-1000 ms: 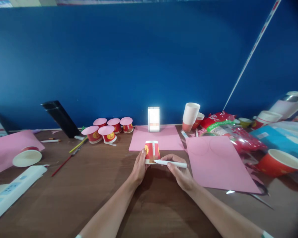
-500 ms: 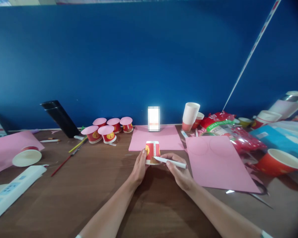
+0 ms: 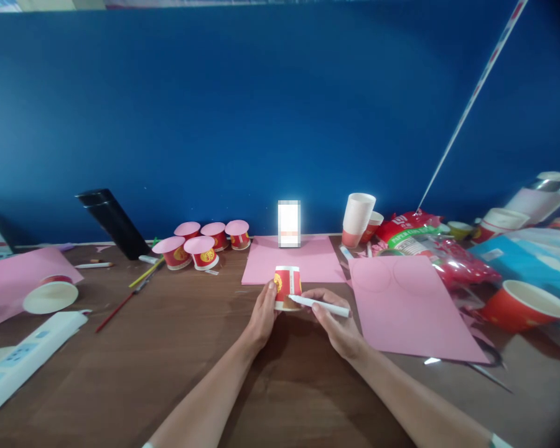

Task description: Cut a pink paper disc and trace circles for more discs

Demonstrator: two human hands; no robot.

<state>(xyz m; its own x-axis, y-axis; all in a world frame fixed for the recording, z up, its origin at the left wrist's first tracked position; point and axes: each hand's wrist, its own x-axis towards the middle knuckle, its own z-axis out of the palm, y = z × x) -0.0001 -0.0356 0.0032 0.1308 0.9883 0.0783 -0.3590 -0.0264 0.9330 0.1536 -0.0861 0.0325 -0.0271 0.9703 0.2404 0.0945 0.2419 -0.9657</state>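
One red cup (image 3: 284,287) (partly hidden), pen (image 3: 325,307)

A white power strip (image 3: 32,362) lies at lower left, a black flask (image 3: 114,224) at middle left. A blue wall (image 3: 280,112) fills the upper half, and a blue packet (image 3: 527,258) lies at right.

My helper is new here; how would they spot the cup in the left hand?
Below the blue wall, find the middle pink sheet. Just nearer, the left hand holds the red cup. The five cups standing leftward wear pink discs; this one does not.
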